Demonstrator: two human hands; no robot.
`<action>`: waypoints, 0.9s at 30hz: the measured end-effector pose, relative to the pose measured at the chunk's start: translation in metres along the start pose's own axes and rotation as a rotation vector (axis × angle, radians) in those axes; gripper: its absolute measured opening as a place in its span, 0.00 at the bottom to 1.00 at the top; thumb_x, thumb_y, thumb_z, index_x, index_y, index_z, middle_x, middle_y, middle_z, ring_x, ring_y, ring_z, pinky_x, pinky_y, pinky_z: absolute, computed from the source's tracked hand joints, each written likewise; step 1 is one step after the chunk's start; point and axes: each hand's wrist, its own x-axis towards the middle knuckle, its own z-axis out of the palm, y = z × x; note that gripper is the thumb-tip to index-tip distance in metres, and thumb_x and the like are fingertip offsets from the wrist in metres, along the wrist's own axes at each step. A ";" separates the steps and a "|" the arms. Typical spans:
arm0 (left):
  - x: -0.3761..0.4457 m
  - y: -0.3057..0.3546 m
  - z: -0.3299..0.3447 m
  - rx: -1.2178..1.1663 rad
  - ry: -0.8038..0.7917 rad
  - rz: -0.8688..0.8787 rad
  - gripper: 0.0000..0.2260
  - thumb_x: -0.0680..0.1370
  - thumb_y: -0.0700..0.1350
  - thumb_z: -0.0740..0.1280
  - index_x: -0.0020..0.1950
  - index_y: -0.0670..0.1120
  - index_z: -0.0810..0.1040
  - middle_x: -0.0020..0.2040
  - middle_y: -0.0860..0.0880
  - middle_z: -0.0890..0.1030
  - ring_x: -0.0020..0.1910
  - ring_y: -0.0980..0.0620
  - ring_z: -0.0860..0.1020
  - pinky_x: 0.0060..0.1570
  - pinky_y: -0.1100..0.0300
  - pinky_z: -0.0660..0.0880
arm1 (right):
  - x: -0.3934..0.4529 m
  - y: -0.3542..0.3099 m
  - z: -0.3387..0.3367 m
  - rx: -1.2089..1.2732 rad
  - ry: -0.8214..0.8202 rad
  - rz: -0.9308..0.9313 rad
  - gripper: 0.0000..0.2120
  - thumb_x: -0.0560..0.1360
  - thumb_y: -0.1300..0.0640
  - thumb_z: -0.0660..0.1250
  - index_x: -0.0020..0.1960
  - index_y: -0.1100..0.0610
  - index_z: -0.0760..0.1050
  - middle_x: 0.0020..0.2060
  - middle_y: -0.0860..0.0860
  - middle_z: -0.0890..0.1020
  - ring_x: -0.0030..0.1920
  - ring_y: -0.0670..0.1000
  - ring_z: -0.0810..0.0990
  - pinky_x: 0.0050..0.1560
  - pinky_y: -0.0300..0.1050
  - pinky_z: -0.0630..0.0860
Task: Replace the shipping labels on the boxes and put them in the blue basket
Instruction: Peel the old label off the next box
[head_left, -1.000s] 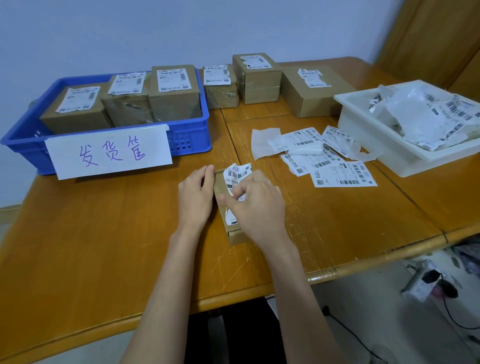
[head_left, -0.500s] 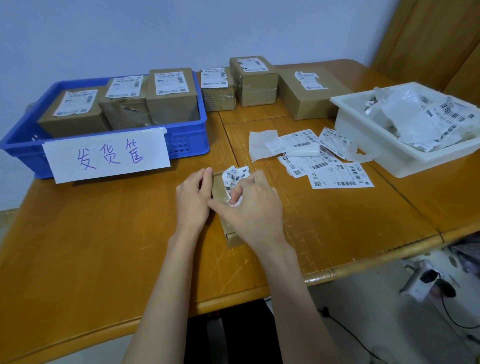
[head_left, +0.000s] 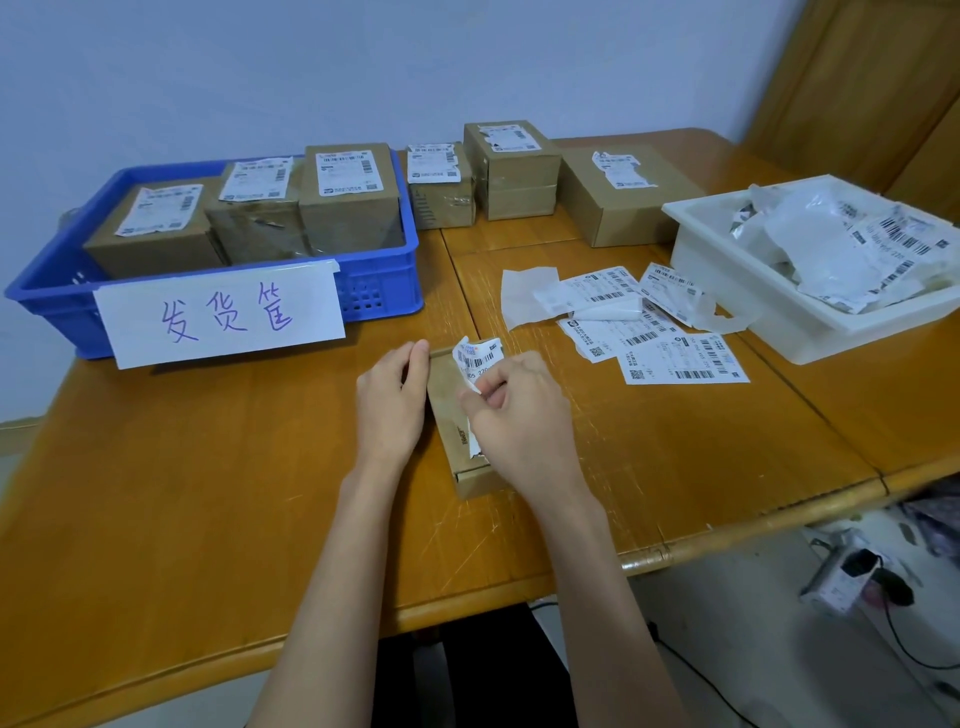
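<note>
old label (head_left: 475, 361) further peeled, box (head_left: 448, 410) half hidden under hands (head_left: 519, 415)

A small packing room, by the look of it: a wooden table (head_left: 208, 493) against a plain wall, taped boxes (head_left: 511, 171) waiting, a blue basket (head_left: 384, 291) with a handwritten sign (head_left: 223, 317), loose labels (head_left: 680, 361), and a white bin (head_left: 737, 291) of peeled scraps.
</note>
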 end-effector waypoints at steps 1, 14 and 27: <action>0.000 0.000 0.000 -0.003 0.000 -0.004 0.17 0.84 0.49 0.58 0.38 0.45 0.75 0.36 0.47 0.79 0.34 0.53 0.73 0.32 0.63 0.66 | -0.001 0.000 0.001 -0.010 -0.001 -0.015 0.08 0.76 0.53 0.68 0.42 0.52 0.72 0.43 0.44 0.68 0.42 0.46 0.74 0.44 0.42 0.72; 0.000 0.003 -0.001 0.006 0.007 0.001 0.19 0.84 0.47 0.58 0.33 0.49 0.68 0.31 0.51 0.72 0.30 0.58 0.67 0.31 0.66 0.62 | -0.003 0.009 -0.005 0.100 -0.067 -0.013 0.08 0.73 0.63 0.72 0.38 0.56 0.75 0.47 0.47 0.72 0.47 0.43 0.73 0.41 0.26 0.70; 0.000 0.003 -0.001 -0.012 0.006 0.010 0.19 0.84 0.48 0.58 0.32 0.50 0.68 0.30 0.52 0.72 0.30 0.59 0.67 0.30 0.66 0.62 | -0.007 0.009 -0.010 0.054 -0.087 -0.093 0.10 0.69 0.54 0.76 0.36 0.54 0.75 0.45 0.46 0.72 0.44 0.41 0.73 0.43 0.26 0.69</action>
